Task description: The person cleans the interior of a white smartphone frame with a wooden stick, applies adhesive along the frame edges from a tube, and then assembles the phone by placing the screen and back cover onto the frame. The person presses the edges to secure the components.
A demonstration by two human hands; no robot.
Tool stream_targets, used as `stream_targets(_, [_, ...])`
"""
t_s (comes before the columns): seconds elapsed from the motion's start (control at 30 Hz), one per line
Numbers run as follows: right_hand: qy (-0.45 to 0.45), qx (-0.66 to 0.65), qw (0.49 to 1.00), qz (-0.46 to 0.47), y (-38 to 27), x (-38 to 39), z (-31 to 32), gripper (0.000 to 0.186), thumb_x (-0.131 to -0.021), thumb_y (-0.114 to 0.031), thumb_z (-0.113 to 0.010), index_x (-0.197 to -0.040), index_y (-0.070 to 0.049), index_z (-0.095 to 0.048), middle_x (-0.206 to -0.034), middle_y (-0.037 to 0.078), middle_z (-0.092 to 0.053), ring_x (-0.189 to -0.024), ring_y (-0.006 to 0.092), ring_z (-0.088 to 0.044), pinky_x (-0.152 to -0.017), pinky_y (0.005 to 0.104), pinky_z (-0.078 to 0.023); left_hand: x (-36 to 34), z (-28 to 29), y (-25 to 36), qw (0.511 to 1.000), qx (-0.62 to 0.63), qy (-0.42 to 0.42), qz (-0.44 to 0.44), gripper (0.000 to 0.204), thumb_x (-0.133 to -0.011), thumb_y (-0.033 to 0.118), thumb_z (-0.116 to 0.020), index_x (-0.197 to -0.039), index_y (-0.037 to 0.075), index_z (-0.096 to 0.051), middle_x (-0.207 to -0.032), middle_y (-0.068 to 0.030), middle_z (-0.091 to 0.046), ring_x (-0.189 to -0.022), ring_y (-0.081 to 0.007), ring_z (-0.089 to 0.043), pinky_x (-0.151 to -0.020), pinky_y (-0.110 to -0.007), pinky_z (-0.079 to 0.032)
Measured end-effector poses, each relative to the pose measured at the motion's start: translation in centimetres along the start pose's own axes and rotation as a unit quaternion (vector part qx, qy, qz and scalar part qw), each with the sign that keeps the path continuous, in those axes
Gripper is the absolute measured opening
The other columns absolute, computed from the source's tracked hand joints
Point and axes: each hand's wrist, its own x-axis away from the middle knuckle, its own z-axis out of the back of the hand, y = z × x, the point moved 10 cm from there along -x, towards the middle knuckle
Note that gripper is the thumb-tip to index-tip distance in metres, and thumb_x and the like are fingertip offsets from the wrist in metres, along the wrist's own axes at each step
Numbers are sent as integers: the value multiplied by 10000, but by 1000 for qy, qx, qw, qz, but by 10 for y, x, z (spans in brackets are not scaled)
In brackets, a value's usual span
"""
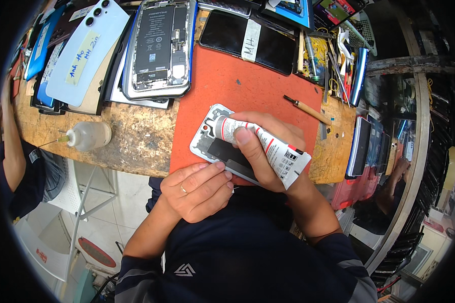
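Squeezing a white glue tube (pixel 265 146), our right hand (pixel 268 151) has its fingers wrapped tight around the tube's body, the thumb (pixel 247 144) pressed along its top side and the tube's nozzle end pointing past our fingertips toward the upper corner of a white phone back cover (pixel 215 146). That cover lies flat on the red work mat (pixel 247 86), directly under our right fingers, its dark inner panel showing just beyond the knuckles of our left hand (pixel 199 189). Our left hand is loosely curled, a ring on one finger, with the fingertips resting on the near edge of the cover and pinning it down rather than gripping anything. Ahead of our right fingers, well apart, a wooden-handled tool (pixel 308 109) lies on the mat's far corner. Further out beyond both hands sit an opened phone (pixel 159 48) with its battery exposed and a dark phone (pixel 247 40) with a strip of tape. Off past our left fingers, on the worn wooden bench (pixel 131 141), a small clear bottle (pixel 88 135) lies on its side.
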Motion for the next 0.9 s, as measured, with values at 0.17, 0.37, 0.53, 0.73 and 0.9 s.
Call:
stream_targets(0.17, [-20,11,999,48,-10,0,-4,195,-985,-49,-787,-1149,50,-750,-937,209,-793,-775,277,-806,-671,346,-612,0,1,0,1000,3,4,-3,99,-848,176,-821,-939,170,-782,-1075,13,-822,-1105,-180,-778,-1014,-348,-602])
stream_targets(0.37, [-54,14,995,87,-18,2,-13,212,-959,-28,-800,-1154,41,-750,-913,188,-787,-718,284,-785,-621,344,-590,0,1,0,1000,1,-3,-15,97,-875,225,-826,-935,167,-777,-1081,2,-822,-1113,-183,-776,-1009,-349,-603])
stream_targets(0.53, [-43,-6,996,75,-15,3,-13,219,-958,-28,-799,-1158,43,-744,-907,188,-784,-721,292,-785,-621,353,-590,6,1,2,999,7,-17,-39,187,-960,343,-800,-957,161,-755,-1091,2,-818,-1119,-175,-761,-944,-327,-602])
stream_targets(0.73, [-40,6,994,100,-20,3,-14,210,-949,-23,-807,-1134,50,-741,-912,197,-777,-729,309,-781,-623,369,-593,9,4,2,998,11,16,-52,203,-992,359,-774,-997,158,-746,-1116,-1,-820,-1080,-165,-751,-877,-303,-587])
stream_targets(0.9, [-70,-6,995,72,-18,3,-20,182,-999,-63,-755,-1146,45,-762,-927,190,-793,-764,304,-800,-649,362,-611,8,1,3,999,-9,3,-47,192,-977,345,-783,-973,155,-757,-1114,-13,-824,-1077,-169,-755,-876,-293,-581])
